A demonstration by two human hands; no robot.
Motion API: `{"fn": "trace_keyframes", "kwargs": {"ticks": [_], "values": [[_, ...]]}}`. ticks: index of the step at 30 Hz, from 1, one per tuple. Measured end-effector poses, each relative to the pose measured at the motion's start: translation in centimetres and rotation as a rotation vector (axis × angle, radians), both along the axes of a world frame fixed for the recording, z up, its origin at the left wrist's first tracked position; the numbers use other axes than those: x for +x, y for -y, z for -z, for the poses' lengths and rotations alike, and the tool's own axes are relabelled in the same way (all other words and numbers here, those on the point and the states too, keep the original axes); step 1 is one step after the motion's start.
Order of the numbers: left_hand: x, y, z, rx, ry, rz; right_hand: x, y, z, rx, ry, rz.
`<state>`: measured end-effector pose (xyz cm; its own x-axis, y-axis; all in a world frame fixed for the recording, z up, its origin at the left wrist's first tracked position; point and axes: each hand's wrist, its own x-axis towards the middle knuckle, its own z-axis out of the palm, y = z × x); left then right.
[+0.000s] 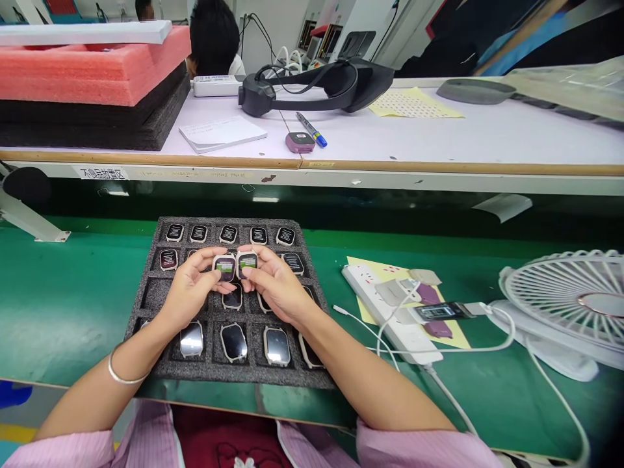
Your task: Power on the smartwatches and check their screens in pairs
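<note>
A dark foam tray (pixel 160 296) with square pockets lies on the green bench and holds several small smartwatch bodies. My left hand (pixel 189 286) pinches one watch body (pixel 225 266) whose screen is lit green and white. My right hand (pixel 275 286) pinches a second lit watch body (pixel 247 262) right beside it. Both units are held side by side just above the tray's second row. The far row (pixel 228 234) shows dark screens with text, and the near row (pixel 234 341) shows blank reflective screens.
A white power strip (pixel 385 312) with chargers and white cables lies right of the tray on yellow paper. A white desk fan (pixel 570 305) stands far right. On the raised shelf behind are a headset (pixel 316 84), a notepad (pixel 221 133), a pen, and pink and black foam (pixel 92 84). Another person sits beyond.
</note>
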<state>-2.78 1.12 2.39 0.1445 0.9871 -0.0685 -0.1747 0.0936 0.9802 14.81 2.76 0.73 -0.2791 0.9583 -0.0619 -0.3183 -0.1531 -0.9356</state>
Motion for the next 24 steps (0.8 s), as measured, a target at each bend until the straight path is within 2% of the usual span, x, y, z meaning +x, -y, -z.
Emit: {"fn": "trace_keyframes", "kwargs": {"ticks": [13,17,21,24], "values": [[0.0,-0.1,-0.2,-0.023,0.019,-0.009,0.1,-0.1,0.2,0.003,0.007,-0.013],[-0.1,-0.3,-0.1,-0.025,0.053,-0.003,0.0,-0.3,0.3,-0.018,-0.050,-0.015],[-0.3,-0.5,-1.0,0.001,0.087,-0.005,0.2,-0.6,-0.6,-0.028,-0.128,-0.029],[-0.2,-0.9,-2.3,0.070,0.078,0.009,0.4,-1.2,-2.2,0.039,-0.137,-0.038]]}}
